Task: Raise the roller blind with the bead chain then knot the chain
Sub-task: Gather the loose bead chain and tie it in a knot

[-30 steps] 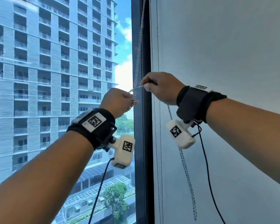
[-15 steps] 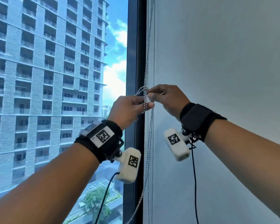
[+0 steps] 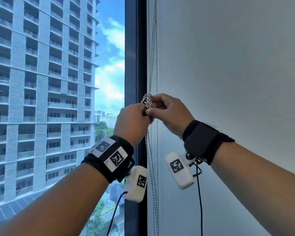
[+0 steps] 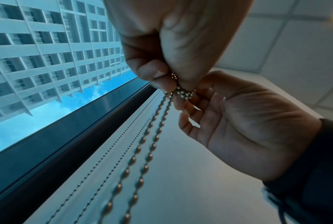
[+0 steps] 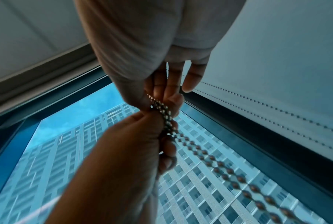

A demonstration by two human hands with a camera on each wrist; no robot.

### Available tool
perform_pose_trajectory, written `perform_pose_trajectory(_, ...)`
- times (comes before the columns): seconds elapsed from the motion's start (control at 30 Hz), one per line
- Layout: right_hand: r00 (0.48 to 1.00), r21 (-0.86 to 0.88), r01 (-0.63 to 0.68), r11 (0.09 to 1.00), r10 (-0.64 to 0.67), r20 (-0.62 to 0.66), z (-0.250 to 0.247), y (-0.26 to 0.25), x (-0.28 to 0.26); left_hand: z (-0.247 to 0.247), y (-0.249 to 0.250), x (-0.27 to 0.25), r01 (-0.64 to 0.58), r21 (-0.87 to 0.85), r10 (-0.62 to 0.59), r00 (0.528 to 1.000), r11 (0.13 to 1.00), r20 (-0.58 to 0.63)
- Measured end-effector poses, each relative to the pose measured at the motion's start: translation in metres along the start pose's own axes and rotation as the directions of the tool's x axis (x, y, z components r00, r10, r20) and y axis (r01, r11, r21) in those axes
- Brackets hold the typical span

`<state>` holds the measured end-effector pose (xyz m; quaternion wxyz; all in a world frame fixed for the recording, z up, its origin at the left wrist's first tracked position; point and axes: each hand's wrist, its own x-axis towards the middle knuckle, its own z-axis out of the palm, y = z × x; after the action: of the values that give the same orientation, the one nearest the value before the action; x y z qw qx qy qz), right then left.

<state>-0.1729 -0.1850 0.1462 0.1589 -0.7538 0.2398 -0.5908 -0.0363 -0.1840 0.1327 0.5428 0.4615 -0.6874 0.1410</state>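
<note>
A silver bead chain (image 3: 151,68) hangs along the dark window frame (image 3: 135,65). At chest height it is bunched into a small coil (image 3: 147,101). My left hand (image 3: 141,109) pinches the chain just under the coil, and my right hand (image 3: 154,106) pinches the coil from the right. The two hands touch. Two strands (image 3: 150,167) drop loose below them. The left wrist view shows the coil (image 4: 182,93) between my left thumb and finger (image 4: 157,80) and my right fingertips (image 4: 182,104). In the right wrist view the beads (image 5: 161,109) sit between both hands. The window glass is uncovered.
A pale surface (image 3: 228,82) fills the right side, with thinner bead cords (image 3: 157,150) lying against it. Outside the glass stands a tall apartment block (image 3: 41,99). A grey band (image 5: 37,65) runs above the window in the right wrist view. Black cables (image 3: 200,201) dangle from the wrist cameras.
My hands, earlier apart with a stretch of chain between them, have come together. The chain is now gathered into a tight coil at my fingertips.
</note>
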Motion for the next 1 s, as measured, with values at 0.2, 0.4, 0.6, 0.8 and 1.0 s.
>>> perform_pose_trajectory(0.2, 0.999, -0.107, 0.036, 0.994, -0.039, -0.023, -0.004, -0.002, -0.004, 0.015, 0.004, -0.017, 0.05, -0.264, -0.061, 0.998, 0.963, -0.033)
perform_pose_trajectory(0.4, 0.999, -0.03, 0.017, 0.999, -0.016, 0.042, -0.023, 0.003, -0.004, 0.016, 0.021, -0.039, 0.103, -0.524, -0.074, 0.994, 0.845, 0.075)
perform_pose_trajectory(0.6, 0.993, 0.238, -0.055, 0.97, 0.028, 0.114, -0.024, 0.005, -0.024, 0.005, 0.04, -0.056, 0.243, -0.822, -0.224, 0.964, 0.515, 0.144)
perform_pose_trajectory(0.8, 0.996, 0.204, -0.022, 0.979, 0.004, 0.09, -0.037, 0.004, -0.034, -0.011, 0.067, -0.075, 0.253, -0.819, -0.248, 0.958, 0.515, 0.14)
perform_pose_trajectory(1.0, 0.996, 0.133, 0.018, 0.991, -0.03, 0.087, -0.055, 0.002, -0.048, -0.011, 0.085, -0.085, 0.2, -0.863, -0.271, 0.959, 0.463, 0.077)
